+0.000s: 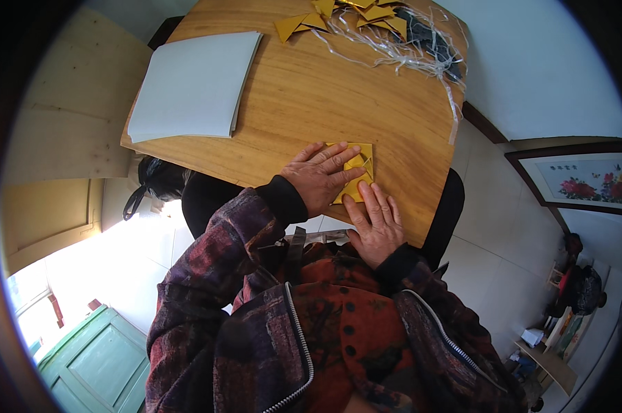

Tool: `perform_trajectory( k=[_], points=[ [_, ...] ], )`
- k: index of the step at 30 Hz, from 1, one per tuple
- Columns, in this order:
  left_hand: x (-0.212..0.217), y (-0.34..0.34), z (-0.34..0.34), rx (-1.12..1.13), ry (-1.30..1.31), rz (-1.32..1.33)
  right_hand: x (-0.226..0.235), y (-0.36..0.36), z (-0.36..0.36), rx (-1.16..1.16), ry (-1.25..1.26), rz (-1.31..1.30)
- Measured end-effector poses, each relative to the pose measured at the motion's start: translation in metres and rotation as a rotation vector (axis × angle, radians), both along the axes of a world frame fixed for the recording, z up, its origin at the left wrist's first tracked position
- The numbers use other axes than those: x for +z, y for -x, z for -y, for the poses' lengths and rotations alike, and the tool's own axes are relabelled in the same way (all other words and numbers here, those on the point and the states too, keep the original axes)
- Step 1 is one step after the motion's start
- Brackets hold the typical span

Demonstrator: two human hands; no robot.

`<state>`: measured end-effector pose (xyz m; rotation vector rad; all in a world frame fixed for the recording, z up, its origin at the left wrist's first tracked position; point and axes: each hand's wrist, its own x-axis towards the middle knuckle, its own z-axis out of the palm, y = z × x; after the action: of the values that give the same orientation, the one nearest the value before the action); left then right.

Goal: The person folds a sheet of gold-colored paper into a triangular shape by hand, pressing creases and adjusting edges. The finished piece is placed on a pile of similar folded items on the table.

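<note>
A small square of folded gold paper (pixel 366 153) lies flat near the front edge of the wooden table. Across its left part rests my left hand (pixel 321 175), fingers stretched out and pressing on it. My right hand (pixel 376 224) touches the paper's lower right edge with its fingertips, the fingers extended. Parts of the paper are hidden under both hands, though some creased triangular flaps show between them.
The wooden table (pixel 290 89) carries a stack of white paper (pixel 190 86) at its left. Several folded gold paper pieces (pixel 301 24) lie at the far edge, beside tangled clear plastic strips (pixel 421 62). A framed flower picture (pixel 579 180) is on the right.
</note>
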<state>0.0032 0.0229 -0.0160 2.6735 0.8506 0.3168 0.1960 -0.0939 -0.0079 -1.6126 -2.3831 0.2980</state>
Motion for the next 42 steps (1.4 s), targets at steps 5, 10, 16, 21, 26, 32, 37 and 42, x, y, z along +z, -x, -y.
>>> perform_trajectory(
  k=[5, 10, 16, 21, 26, 32, 37, 42],
  points=[
    [0.001, -0.001, 0.0, -0.001, -0.015, -0.031, 0.003, -0.003, 0.0, 0.01, 0.03, 0.001],
    [-0.001, -0.003, 0.0, 0.025, 0.007, -0.039, 0.003, 0.0, 0.009, 0.012, -0.035, -0.036],
    [-0.003, -0.002, -0.001, 0.007, -0.023, -0.035, -0.004, 0.005, 0.009, 0.043, -0.028, -0.023],
    [-0.002, -0.002, -0.002, 0.017, 0.0, -0.083, 0.003, -0.001, 0.007, 0.068, 0.002, -0.09],
    [-0.001, -0.003, 0.0, 0.058, -0.142, -0.034, 0.011, -0.008, 0.007, -0.086, -0.077, -0.478],
    [0.004, -0.009, 0.009, 0.091, -0.079, -0.115, 0.016, -0.022, -0.001, -0.252, -0.105, -0.322],
    [0.01, -0.008, 0.046, 0.15, 0.021, -0.137, 0.016, -0.019, -0.003, -0.246, -0.103, -0.299],
    [0.011, -0.009, 0.074, 0.27, 0.056, 0.008, 0.013, -0.015, -0.001, -0.253, -0.095, -0.387]
  ],
)
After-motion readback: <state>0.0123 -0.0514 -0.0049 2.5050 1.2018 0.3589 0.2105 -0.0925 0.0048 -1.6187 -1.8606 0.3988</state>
